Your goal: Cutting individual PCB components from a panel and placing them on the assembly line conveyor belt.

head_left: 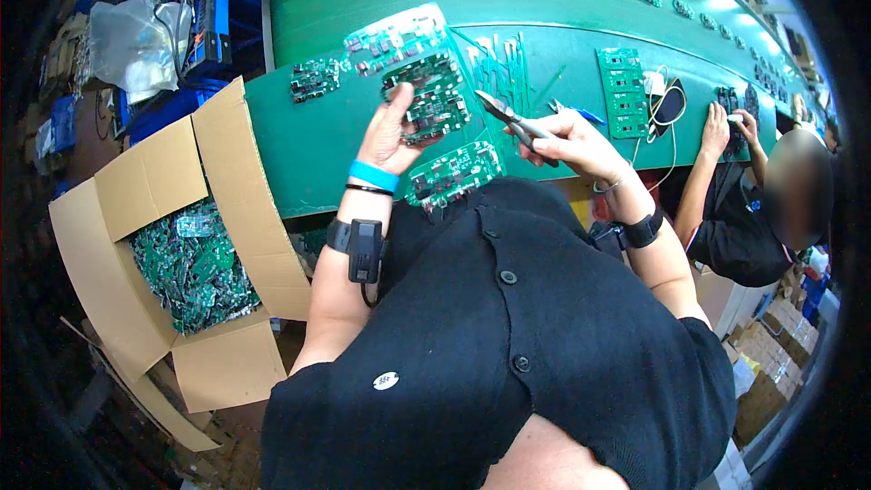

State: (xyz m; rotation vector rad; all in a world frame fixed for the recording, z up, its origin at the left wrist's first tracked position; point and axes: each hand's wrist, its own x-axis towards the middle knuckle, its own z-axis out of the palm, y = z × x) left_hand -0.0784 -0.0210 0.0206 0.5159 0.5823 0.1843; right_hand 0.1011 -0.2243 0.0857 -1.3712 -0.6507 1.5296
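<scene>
The left hand grips a green rectangular circuit board by its left side, apparently leaving the right free. The right hand holds grey-handled metal pliers.

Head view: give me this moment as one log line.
Left hand: holding circuit board | right hand: holding pliers, tips near board | open carton: green pieces inside | bench: more boards
</scene>
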